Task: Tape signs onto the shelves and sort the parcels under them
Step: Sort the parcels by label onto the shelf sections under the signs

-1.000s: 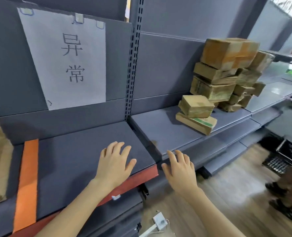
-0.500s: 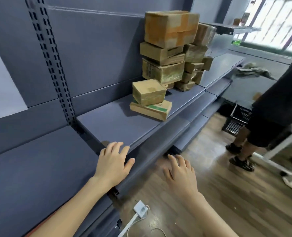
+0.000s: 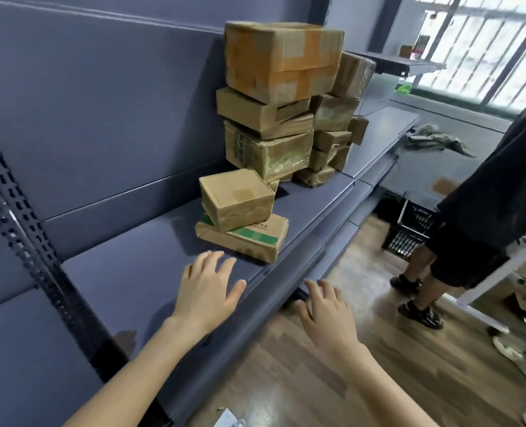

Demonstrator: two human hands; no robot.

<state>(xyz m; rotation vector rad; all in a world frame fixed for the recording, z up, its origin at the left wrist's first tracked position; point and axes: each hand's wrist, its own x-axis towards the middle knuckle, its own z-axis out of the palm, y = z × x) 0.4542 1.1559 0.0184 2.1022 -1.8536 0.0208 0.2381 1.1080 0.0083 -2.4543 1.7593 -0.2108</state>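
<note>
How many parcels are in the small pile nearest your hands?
2: a plain brown box tilted on a flat green-striped box. A third could hide behind them.

You are looking at a grey shelf (image 3: 151,272) carrying brown cardboard parcels. A flat parcel (image 3: 249,240) with a green stripe is lying near its front edge, a small taped box (image 3: 237,198) sitting skewed on top. Behind them a tall stack (image 3: 268,143) is standing unevenly, an orange-taped box (image 3: 281,57) crowning it, with smaller parcels (image 3: 335,131) piling up just beside.
</note>
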